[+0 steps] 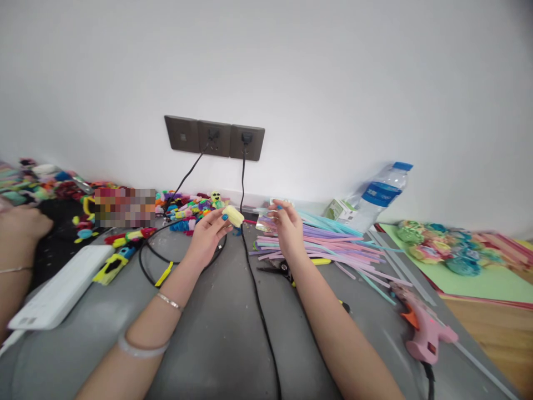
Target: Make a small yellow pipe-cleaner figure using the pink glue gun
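Note:
Between the thumb and fingers of my left hand (209, 233) is a small pale yellow piece (233, 216), held above the grey table (220, 328). My right hand (287, 225) is raised to the right of it, over the near end of a bundle of pastel pipe cleaners (328, 241). Its fingers are bent around a small clear item (282, 202) that I cannot make out well. The two hands are apart. Below my right wrist lie black-and-yellow pliers (283, 269), partly hidden by the arm.
A pink glue gun (428, 333) and a tilted water bottle (382, 194) are at the right. Colourful fuzzy figures (183, 208), a white power strip (62, 283) and another person's hand (25, 233) are at the left. A black cable (255, 289) crosses the middle.

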`<act>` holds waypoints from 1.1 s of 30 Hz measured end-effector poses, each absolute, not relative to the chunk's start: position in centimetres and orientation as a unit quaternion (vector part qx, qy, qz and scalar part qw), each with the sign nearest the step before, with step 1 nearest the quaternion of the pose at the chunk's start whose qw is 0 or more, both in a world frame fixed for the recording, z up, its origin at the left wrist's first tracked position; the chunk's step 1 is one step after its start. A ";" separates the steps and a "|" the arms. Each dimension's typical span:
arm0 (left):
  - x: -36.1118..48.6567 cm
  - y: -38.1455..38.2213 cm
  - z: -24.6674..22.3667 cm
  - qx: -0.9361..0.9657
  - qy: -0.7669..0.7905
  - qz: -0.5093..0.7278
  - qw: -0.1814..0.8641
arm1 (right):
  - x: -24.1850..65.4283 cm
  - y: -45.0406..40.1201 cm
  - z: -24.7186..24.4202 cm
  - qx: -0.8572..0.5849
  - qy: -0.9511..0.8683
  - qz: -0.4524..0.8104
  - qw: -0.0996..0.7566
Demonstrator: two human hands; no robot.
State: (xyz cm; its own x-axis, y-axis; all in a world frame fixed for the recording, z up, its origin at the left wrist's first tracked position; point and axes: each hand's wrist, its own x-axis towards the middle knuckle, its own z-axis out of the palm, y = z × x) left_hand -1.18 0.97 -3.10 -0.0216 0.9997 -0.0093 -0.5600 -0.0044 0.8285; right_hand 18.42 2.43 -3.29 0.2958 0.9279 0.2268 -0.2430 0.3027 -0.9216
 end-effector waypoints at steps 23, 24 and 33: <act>-1.0 0.7 -3.3 0.403 0.319 0.597 0.616 | 15.9 1.0 -3.1 -0.297 -0.599 0.472 0.575; -1.0 0.6 -3.1 0.403 0.318 0.594 0.619 | 16.0 1.1 -3.1 -0.297 -0.595 0.475 0.576; -1.3 0.3 -2.4 0.489 0.333 0.589 0.551 | 16.4 1.1 -2.9 -0.313 -0.604 0.481 0.553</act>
